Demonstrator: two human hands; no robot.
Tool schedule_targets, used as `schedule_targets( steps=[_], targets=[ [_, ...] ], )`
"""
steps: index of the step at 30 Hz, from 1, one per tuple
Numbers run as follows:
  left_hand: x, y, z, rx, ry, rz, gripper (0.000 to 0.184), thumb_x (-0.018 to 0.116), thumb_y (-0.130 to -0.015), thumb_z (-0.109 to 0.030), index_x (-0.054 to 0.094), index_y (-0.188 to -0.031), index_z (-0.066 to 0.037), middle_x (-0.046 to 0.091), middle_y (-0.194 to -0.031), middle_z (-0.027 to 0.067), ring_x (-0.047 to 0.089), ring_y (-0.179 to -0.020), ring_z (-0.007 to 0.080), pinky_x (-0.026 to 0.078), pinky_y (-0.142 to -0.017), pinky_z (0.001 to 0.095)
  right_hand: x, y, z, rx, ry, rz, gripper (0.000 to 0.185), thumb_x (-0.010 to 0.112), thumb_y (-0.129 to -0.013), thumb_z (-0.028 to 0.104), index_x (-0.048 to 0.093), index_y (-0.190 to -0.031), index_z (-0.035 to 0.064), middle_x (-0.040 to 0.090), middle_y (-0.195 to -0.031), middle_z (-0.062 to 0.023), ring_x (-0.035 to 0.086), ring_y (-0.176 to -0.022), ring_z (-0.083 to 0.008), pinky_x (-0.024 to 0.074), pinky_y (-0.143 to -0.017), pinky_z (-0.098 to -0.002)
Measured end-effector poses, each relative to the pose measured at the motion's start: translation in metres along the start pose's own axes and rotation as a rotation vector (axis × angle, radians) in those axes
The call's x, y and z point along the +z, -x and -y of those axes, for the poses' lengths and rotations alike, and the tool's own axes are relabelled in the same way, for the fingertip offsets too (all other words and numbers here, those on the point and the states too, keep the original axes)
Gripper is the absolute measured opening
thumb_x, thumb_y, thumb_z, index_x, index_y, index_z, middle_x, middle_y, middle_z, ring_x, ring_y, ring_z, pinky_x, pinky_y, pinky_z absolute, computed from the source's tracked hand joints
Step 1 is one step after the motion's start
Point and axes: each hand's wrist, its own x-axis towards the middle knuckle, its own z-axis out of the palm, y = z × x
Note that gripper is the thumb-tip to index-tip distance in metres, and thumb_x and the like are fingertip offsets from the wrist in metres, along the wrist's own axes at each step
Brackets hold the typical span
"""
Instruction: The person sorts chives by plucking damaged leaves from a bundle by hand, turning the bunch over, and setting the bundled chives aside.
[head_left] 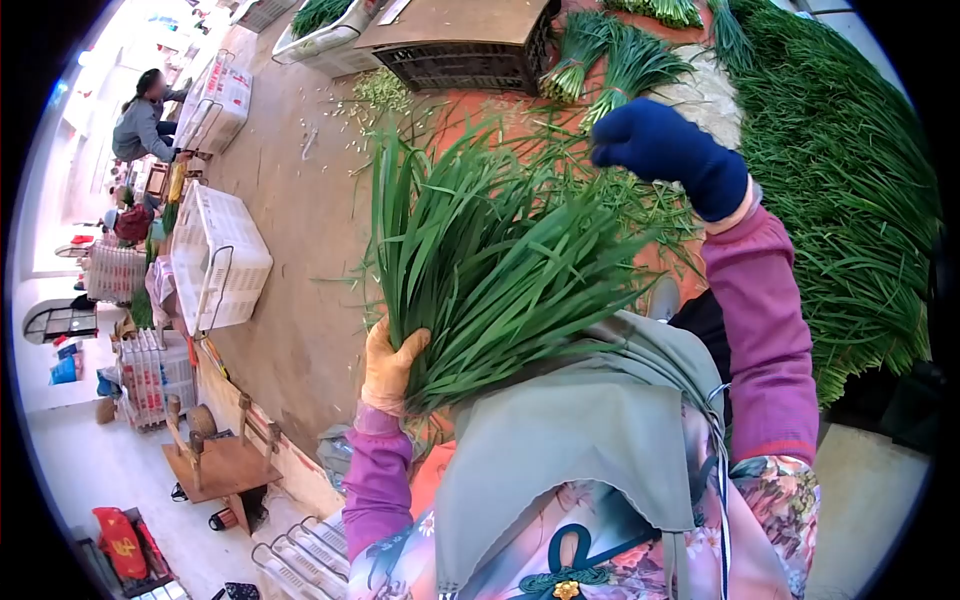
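A large loose bunch of green garlic chives fans out in front of my apron. My left hand, in a tan glove, is closed around its left side, thumb across the leaves. My right hand, in a dark blue glove, is raised to the upper right, apart from the bunch. Its fingers are curled in, and whatever they may hold is hidden. Just beyond it, tied bundles of chives lie on the floor. Scattered leaf trimmings cover the reddish ground below that hand.
To the right spreads a big heap of chives. A dark crate with a board on top stands ahead. White plastic crates line the left side, near a small wooden stool. A person crouches by a crate farther off.
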Motion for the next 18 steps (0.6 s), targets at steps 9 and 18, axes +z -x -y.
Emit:
schedule_targets(
  steps=[9, 18],
  targets=[
    [-0.001, -0.003, 0.006, 0.019, 0.037, 0.011, 0.025, 0.065, -0.078, -0.005, 0.060, -0.102, 0.001, 0.065, -0.092, 0.0046, 0.060, -0.078, 0.0127, 0.050, -0.071, 0.0256, 0.013, -0.004, 0.064, -0.117, -0.166, -0.082, 0.035, 0.071, -0.077, 0.020, 0.062, -0.110, 0.0096, 0.066, -0.090, -0.0107, 0.063, -0.071, -0.0209, 0.0502, -0.066, -0.0301],
    [-0.025, -0.009, 0.012, 0.042, 0.122, 0.003, 0.026, 0.061, -0.079, -0.003, 0.060, -0.104, 0.002, 0.064, -0.094, 0.0053, 0.060, -0.080, 0.0137, 0.049, -0.074, 0.0264, 0.054, 0.018, 0.090, -0.443, -0.089, -0.254, 0.064, 0.066, -0.075, 0.041, 0.045, -0.132, 0.0204, 0.057, -0.095, -0.0125, 0.059, -0.082, -0.0301, 0.0490, -0.065, -0.0424]
  ],
)
